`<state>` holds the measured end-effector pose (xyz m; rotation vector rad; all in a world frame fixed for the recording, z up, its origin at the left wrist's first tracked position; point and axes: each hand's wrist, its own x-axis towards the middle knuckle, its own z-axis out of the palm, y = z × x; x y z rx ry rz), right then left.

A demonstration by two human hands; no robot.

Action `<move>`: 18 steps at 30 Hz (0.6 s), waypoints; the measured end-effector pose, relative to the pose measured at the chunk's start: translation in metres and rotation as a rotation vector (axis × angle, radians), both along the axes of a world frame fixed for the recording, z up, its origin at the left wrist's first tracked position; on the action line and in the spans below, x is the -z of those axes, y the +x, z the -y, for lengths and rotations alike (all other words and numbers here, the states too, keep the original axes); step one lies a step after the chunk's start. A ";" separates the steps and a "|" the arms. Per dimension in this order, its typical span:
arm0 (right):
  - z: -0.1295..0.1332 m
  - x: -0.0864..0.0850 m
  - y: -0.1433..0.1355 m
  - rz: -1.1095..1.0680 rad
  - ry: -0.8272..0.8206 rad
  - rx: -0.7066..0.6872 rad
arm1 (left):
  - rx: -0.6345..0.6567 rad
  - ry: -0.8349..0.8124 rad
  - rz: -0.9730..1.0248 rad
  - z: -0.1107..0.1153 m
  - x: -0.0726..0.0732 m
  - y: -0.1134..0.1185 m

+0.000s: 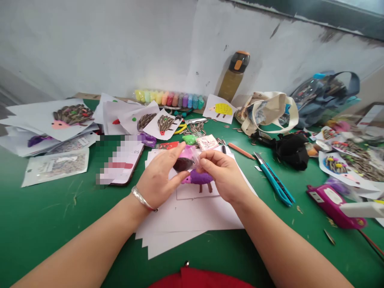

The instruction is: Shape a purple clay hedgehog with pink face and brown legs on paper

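Observation:
Over the stack of white paper [180, 220], both hands are raised and close together. My left hand [156, 178], with a silver bangle at its wrist, has thumb and fingers curved around a small clear plastic bag [195, 155] that shows pink-purple. A dark rounded thing [183, 164] sits by the left fingers; its kind is unclear. My right hand [226, 174] pinches the bag's right edge between thumb and forefinger. Beneath them lies a hedgehog picture with a purple clay body [200, 177] and brown legs, partly covered by the hands.
A phone [123, 164] and a pile of seed-hedgehog pictures [72, 120] lie left. To the right are a teal utility knife [274, 180], an orange pencil [241, 151] and a magenta glue gun [336, 206]. Coloured clay packs [168, 99] and a bottle [234, 76] stand by the wall.

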<state>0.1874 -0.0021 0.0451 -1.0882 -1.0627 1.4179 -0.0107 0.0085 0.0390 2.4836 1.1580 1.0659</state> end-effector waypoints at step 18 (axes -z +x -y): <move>0.006 -0.010 0.006 0.034 -0.108 -0.331 | 0.108 -1.007 0.707 -0.006 -0.018 -0.004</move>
